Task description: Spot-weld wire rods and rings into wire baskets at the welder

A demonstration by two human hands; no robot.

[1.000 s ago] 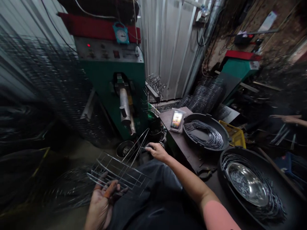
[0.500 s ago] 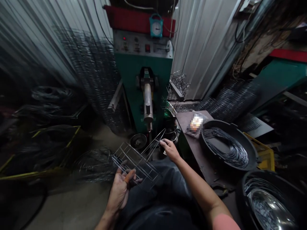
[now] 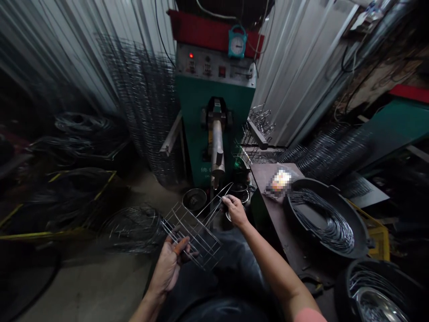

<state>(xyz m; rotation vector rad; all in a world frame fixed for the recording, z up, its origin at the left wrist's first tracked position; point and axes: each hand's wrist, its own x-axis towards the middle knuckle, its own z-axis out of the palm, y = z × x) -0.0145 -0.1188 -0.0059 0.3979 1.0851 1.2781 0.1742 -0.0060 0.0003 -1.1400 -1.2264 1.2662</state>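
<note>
Silvery welded wire rack (image 3: 196, 237), a ladder-like grid with long bare rods, held above the lap between both hands. Left hand (image 3: 168, 264) has fingers curled around the grid wires; right hand (image 3: 235, 211) pinches the rod ends, apparently firmly, though dim light makes it hard to tell. Farther out, metal bowl (image 3: 194, 199), green machine (image 3: 197, 112). Versus the earlier frame, view has swung left; rack stays in both hands.
</note>
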